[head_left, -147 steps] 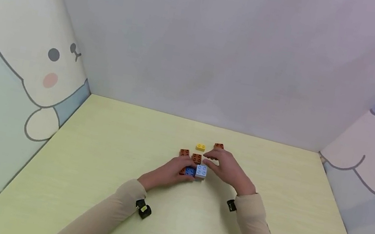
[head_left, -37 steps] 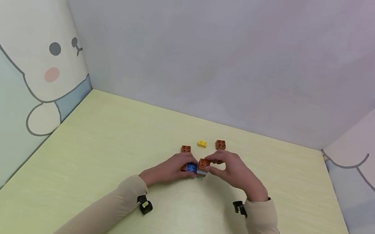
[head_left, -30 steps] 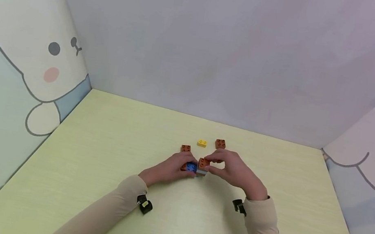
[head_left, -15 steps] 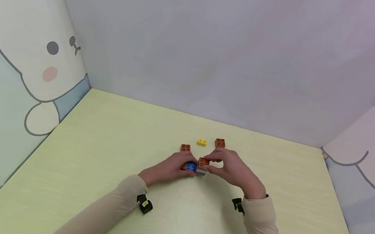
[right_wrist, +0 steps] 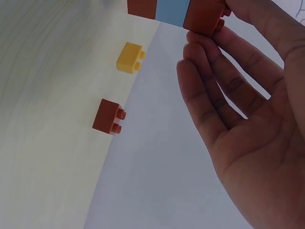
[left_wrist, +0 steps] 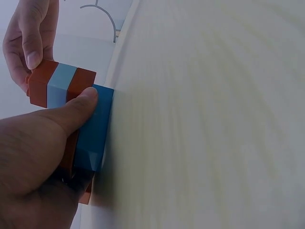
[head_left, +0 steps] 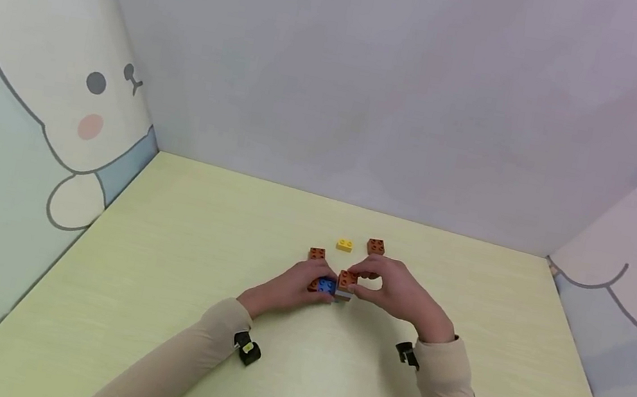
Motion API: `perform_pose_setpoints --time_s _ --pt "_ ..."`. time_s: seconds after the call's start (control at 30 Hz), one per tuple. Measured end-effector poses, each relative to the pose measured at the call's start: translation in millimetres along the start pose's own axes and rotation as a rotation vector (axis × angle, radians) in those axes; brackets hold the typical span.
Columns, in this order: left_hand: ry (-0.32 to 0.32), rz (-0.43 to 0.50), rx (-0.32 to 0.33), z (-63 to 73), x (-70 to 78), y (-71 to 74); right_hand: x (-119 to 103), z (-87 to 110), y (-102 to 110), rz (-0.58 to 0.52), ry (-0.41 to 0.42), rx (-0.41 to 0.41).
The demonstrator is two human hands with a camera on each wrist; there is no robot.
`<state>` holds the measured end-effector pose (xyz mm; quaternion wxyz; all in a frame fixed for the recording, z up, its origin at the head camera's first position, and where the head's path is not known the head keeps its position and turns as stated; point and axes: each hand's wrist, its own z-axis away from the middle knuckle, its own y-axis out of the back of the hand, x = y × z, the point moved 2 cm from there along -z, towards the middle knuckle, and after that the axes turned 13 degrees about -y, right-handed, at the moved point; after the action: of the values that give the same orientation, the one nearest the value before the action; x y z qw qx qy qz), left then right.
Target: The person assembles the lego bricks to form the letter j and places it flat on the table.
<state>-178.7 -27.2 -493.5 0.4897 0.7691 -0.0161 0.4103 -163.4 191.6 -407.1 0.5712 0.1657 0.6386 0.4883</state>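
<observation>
My left hand (head_left: 293, 284) grips a toy-brick build near the table's middle, thumb on one side and fingers on the other. A blue base brick (left_wrist: 99, 126) lies lowest against the table in the left wrist view. On top shows a studded blue brick (head_left: 325, 286), with part of a brown one beside it, half covered by the hand. At the build's right end rises a brown, light-blue (left_wrist: 59, 86), brown stack. Thumb and fingertips of my right hand (head_left: 399, 298) pinch its top brown brick (head_left: 346, 280), which sits flush on the light-blue one.
Behind the hands on the pale table (head_left: 213, 223) lie a small yellow brick (head_left: 344, 246) and a loose brown brick (head_left: 376, 247). Another brown brick (head_left: 317, 254) shows just behind my left hand. A grey wall (head_left: 337, 89) stands at the back, with printed panels at both sides.
Since the earliest frame, the brown brick from behind the build has come onto the light-blue brick, under my right hand's pinch. Over the last second both hands stay in nearly the same place.
</observation>
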Motion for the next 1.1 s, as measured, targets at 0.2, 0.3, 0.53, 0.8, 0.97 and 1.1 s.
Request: perform_pose_setpoints --time_s 0.2,0.3,0.53,0.8,0.97,1.1 --pt "-0.001 0.000 0.002 0.5 -1.1 -0.9 4.2 -2.4 -0.6 -0.013 0.008 0.008" --pt "-0.001 0.005 0.003 0.9 -1.5 -1.2 6.4 -5.2 -1.5 -0.036 0.004 0.013" --pt "0.007 -0.002 -0.001 -0.2 -0.4 -0.5 11.8 -19.8 -1.2 -0.055 0.024 0.086" --pt "0.001 -0.002 0.017 1.2 -1.0 0.7 14.2 -46.6 -4.6 -0.054 0.016 0.091" --pt "-0.011 0.003 0.025 1.4 -0.8 0.2 19.0 -63.6 -14.3 -0.051 0.010 0.069" --pt "-0.029 -0.003 0.021 0.9 -0.3 -0.4 19.7 -74.2 -21.1 -0.037 0.018 0.053"
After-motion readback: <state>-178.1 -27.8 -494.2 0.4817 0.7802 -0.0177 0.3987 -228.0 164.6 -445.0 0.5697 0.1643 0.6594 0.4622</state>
